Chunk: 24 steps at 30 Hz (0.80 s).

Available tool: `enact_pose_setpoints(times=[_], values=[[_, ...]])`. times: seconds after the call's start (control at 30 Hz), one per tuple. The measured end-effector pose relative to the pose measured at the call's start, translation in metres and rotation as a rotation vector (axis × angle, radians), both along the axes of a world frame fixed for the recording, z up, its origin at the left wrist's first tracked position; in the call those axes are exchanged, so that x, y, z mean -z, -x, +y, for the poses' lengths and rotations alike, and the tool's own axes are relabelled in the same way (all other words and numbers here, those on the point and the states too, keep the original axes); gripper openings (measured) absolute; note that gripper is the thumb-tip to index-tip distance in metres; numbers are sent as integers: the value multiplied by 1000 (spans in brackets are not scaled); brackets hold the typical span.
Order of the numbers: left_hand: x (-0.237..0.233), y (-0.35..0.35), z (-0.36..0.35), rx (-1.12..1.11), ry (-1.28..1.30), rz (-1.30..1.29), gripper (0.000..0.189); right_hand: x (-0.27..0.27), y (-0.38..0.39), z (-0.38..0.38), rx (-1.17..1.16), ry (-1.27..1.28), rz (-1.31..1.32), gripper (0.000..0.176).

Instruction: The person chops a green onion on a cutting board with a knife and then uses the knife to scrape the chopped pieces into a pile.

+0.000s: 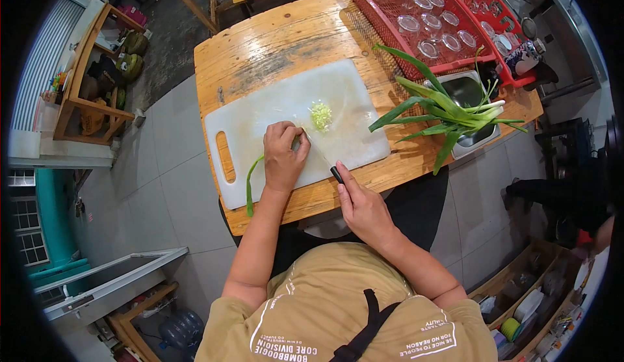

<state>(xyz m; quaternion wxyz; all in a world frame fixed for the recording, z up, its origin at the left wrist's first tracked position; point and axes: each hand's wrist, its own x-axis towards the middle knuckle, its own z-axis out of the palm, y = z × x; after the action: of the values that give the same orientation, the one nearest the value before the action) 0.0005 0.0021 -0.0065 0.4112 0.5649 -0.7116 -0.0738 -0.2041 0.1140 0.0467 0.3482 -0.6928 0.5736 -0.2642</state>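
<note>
On a white cutting board (260, 104) lies a small heap of chopped green onion (320, 116). My left hand (285, 154) is closed, fingers curled, over a green onion stalk (250, 183) whose long green leaf trails out to the left and over the board's near edge. In my right hand (365, 212) is a knife (323, 158), gripped by its black handle. Its blade points away from me and lies close beside the fingertips of my left hand. The end of the stalk under those fingers is mostly hidden.
A bunch of whole green onions (448, 112) rests across a metal tray (468, 142) at the table's right. Behind it, a red crate (416, 63) holds several upturned glasses. The wooden table (260, 43) ends close in front of my body. Another person's dark-clothed leg (543, 196) shows at far right.
</note>
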Motion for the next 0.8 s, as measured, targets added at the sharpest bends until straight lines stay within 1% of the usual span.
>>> enact_pose_setpoints(times=[0.07, 0.17, 0.4, 0.47, 0.57, 0.7, 0.77, 0.8], values=[[0, 0, -1, 0, 5, 11, 14, 3, -2, 0, 23, 69, -1, 54], [2, 0, -1, 6, -7, 17, 13, 10, -3, 1, 22, 108, 21, 55], [1, 0, -2, 9, -21, 16, 13, 16, -3, 2, 11, 128, 78, 58], [-1, 1, -2, 4, -29, -3, 10, 17, -4, 1, 5, 142, 75, 59], [0, 0, -2, 8, -29, -6, 11, 11, -6, -2, -4, 74, 109, 56], [0, 0, -3, 17, -31, 0, 11, 11, -10, -8, -7, 47, 106, 57], [0, 1, -3, 7, -28, 17, 12, 18, -12, -12, -5, 149, 74, 60], [0, 1, -3, 9, -30, 16, 12, 16, -13, -14, -2, 147, 73, 60]])
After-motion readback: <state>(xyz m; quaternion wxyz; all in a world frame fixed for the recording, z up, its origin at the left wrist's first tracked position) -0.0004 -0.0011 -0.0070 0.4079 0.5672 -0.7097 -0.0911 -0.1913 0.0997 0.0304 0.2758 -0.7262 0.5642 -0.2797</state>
